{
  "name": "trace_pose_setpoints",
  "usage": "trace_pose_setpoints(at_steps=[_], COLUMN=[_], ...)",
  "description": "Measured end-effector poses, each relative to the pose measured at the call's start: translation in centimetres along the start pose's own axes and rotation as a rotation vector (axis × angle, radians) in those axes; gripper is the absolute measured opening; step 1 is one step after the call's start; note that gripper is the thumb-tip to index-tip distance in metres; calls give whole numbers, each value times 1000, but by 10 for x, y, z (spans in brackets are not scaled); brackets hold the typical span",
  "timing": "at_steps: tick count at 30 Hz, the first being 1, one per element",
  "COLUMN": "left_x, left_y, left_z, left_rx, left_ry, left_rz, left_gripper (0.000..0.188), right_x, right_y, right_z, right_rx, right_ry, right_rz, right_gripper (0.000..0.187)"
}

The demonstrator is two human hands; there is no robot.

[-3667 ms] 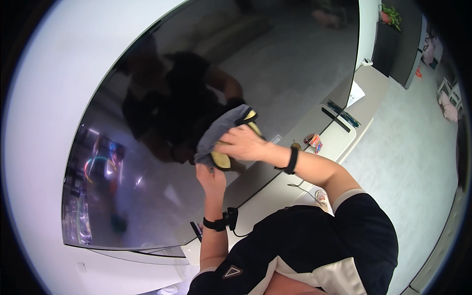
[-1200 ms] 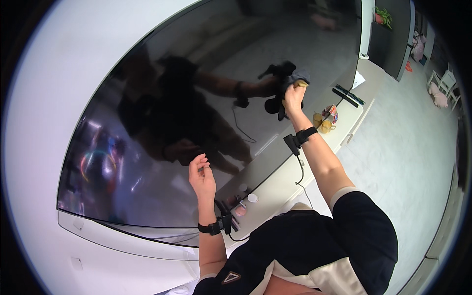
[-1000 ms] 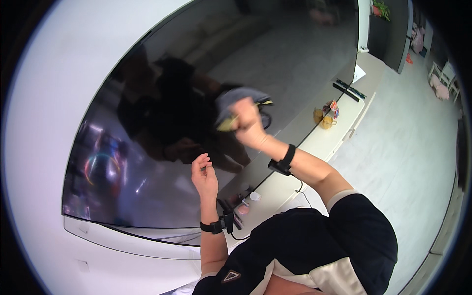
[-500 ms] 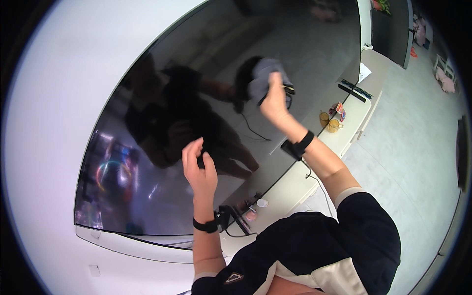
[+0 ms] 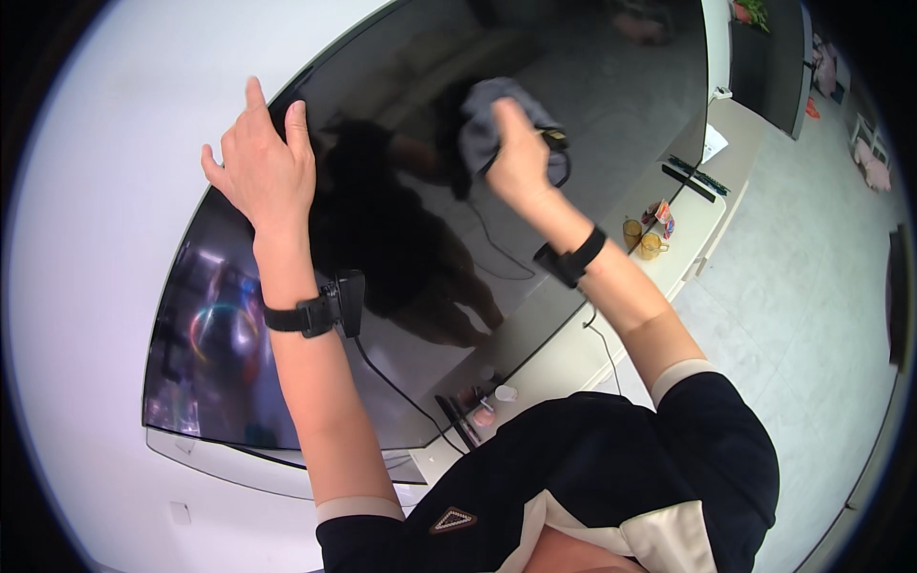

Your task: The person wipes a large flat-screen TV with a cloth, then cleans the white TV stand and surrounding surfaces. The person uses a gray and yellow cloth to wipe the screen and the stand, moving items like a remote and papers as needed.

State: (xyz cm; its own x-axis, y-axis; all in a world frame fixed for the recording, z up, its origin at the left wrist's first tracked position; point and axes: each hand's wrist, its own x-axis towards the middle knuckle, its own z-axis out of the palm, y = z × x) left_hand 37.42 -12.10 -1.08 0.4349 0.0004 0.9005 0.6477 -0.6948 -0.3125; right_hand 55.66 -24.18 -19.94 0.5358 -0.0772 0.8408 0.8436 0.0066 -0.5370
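Observation:
A large black television (image 5: 420, 229) fills the middle of the head view, its glossy screen reflecting my body and some lights. With my right hand (image 5: 521, 158) I grip a grey cloth (image 5: 480, 115) against or close to the screen; a dark edge and a small yellow patch show on the cloth beside my fingers. My left hand (image 5: 263, 167) is at the television's upper left edge, fingers spread and holding nothing. Whether its fingertips touch the frame I cannot tell. Each wrist wears a black strap with a small device and a cable.
Below the screen runs a white cabinet (image 5: 564, 368) bearing an amber glass mug (image 5: 653, 246), a red packet (image 5: 664, 218), a small white cup (image 5: 506, 392), and a dark remote-like bar (image 5: 689, 182). A white wall (image 5: 124, 191) lies left, a grey floor (image 5: 764, 315) right.
My left hand has moved up and left, from in front of the screen to the television's upper edge, with fingers spreading. The right hand and cloth have shifted slightly left.

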Motion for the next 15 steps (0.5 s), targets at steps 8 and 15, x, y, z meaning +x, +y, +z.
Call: trace_pose_setpoints(at_steps=[8,15], left_x=[3,1], left_y=[-8,-11], left_z=[20,28], left_rx=[-23,-41], left_ry=[113,152], left_rz=[25,38], left_gripper=[35,37], right_x=[2,-42], right_y=[4,-53], right_z=[-6,35], right_rx=[61,143], right_ry=[-60,-257], right_rz=[224,-128], right_gripper=[28,19])
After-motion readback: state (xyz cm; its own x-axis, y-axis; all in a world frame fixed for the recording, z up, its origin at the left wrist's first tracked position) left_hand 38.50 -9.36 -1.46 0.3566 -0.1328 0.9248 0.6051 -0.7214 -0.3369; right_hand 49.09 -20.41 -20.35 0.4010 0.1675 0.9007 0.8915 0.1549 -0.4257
